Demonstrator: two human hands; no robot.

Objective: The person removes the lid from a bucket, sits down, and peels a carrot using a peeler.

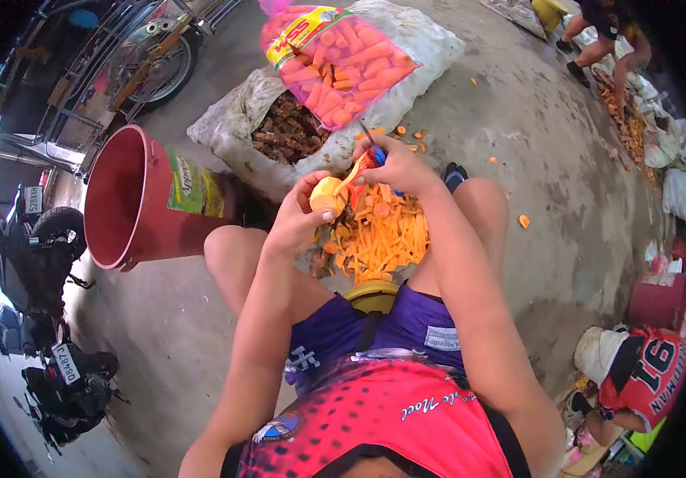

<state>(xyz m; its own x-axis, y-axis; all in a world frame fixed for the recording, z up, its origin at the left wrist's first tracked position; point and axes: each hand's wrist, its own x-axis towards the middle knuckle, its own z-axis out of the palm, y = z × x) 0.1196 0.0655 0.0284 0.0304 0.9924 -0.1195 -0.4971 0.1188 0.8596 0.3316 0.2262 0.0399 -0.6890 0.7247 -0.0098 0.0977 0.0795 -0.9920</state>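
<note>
My left hand (pixel 303 205) is closed round a thick, pale-orange peeled carrot (pixel 328 195), its rounded end facing up. Close beside it, my right hand (pixel 399 167) grips a knife (pixel 378 154) with a blue part showing and a dark narrow tip pointing up; the fingers hide most of it. A strip of orange peel (pixel 351 174) stretches between the carrot and the right hand. Below both hands, between my legs, lies a heap of orange peelings and cut slices (pixel 383 235).
A pink bag of peeled carrots (pixel 347 68) rests on a white sack (pixel 430 36). Beside it, another open sack (pixel 227 119) holds dark brown pieces. A red bucket (pixel 151 199) lies tilted at left, near motorcycles (pixel 40 247). Two other people (pixel 646 374) work at right.
</note>
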